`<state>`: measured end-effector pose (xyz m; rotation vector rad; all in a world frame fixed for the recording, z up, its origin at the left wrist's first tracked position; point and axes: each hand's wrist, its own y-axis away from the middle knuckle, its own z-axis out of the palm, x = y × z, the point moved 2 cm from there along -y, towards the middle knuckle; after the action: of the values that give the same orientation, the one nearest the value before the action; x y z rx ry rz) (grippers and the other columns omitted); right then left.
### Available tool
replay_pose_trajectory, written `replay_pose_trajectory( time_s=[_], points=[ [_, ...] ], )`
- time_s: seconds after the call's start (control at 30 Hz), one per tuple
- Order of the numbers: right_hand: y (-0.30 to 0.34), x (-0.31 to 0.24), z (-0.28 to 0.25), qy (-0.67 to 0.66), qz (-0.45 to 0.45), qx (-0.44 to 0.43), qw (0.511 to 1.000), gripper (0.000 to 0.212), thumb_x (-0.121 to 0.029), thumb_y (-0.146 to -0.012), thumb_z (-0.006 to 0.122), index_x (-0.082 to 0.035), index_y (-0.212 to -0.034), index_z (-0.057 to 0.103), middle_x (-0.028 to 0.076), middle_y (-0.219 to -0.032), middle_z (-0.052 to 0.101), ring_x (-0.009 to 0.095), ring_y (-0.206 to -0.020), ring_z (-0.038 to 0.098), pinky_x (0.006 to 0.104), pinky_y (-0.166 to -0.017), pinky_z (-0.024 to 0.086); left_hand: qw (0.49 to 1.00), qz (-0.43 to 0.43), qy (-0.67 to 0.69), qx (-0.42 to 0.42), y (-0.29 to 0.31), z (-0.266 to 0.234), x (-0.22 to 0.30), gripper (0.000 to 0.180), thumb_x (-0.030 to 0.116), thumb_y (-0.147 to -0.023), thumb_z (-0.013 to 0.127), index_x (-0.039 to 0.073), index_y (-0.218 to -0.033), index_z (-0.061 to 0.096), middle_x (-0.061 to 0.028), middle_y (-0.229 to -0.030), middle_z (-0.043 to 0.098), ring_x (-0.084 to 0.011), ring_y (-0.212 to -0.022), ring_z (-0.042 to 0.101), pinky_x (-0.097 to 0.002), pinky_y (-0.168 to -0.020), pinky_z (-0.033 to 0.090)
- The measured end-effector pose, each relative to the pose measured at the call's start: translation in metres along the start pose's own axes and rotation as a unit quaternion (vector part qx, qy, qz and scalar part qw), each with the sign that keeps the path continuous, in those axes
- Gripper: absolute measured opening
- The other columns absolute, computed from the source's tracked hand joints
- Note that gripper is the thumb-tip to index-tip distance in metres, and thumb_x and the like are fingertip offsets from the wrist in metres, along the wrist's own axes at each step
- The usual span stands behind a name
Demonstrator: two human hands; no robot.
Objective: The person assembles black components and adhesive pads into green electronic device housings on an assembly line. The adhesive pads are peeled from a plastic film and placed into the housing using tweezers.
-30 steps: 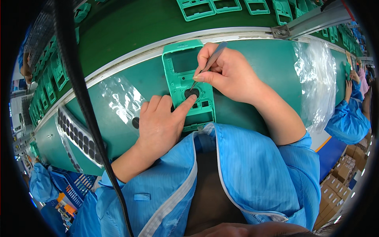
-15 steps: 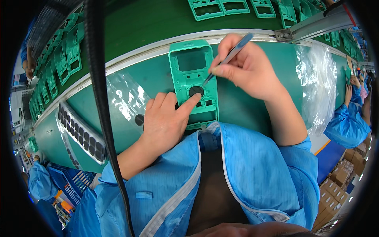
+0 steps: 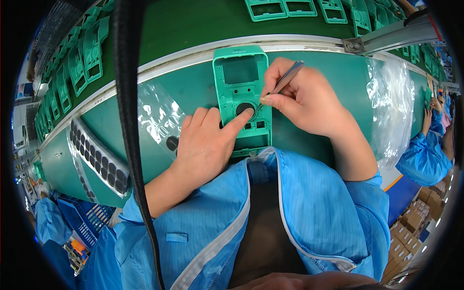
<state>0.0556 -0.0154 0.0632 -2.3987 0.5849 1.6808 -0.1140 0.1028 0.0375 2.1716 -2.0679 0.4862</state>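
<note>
Desk: green, smooth top. Green plastic housing lying mid-desk, long side running front to back. Left of it: clear plastic film, dark round pad at film's near end. Farther left: sheet of black pads in rows, narrow strip alongside. Right side: crumpled clear plastic.
</note>
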Motion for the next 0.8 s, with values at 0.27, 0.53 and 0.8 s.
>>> replay_pose_trajectory(
  time_s=[0.27,0.53,0.8],
  points=[
    [-0.006,0.007,0.001,-0.022,-0.006,0.012,1.0,0.018,-0.003,-0.08,0.067,-0.004,-0.088,0.051,0.008,-0.069,0.056,0.022,-0.062,0.056,0.0333,-0.057,0.044,0.999,-0.001,-0.003,-0.04,-0.003,-0.008,0.003,0.045,0.007,-0.074,0.061,0.023,-0.117,0.063,-0.0071,-0.078,0.047,-0.0248,-0.073,0.048,-0.0363,-0.063,0.037],
    [-0.006,0.013,-0.001,-0.054,-0.043,0.008,0.998,0.017,-0.003,-0.079,0.066,-0.003,-0.087,0.051,0.009,-0.071,0.057,0.023,-0.065,0.057,0.0333,-0.06,0.045,0.999,-0.003,-0.008,-0.045,-0.003,-0.008,0.007,0.049,0.004,-0.072,0.058,0.021,-0.118,0.063,-0.0074,-0.078,0.046,-0.0246,-0.074,0.048,-0.0363,-0.064,0.037],
    [-0.005,0.012,-0.003,-0.049,-0.016,0.008,0.999,0.018,-0.003,-0.08,0.066,-0.003,-0.086,0.049,0.008,-0.07,0.057,0.019,-0.065,0.056,0.0326,-0.06,0.045,0.999,0.015,0.024,-0.034,-0.002,-0.006,0.002,0.045,0.005,-0.076,0.062,0.02,-0.118,0.062,-0.0097,-0.082,0.05,-0.0277,-0.073,0.049,-0.0376,-0.066,0.041]
  ],
)
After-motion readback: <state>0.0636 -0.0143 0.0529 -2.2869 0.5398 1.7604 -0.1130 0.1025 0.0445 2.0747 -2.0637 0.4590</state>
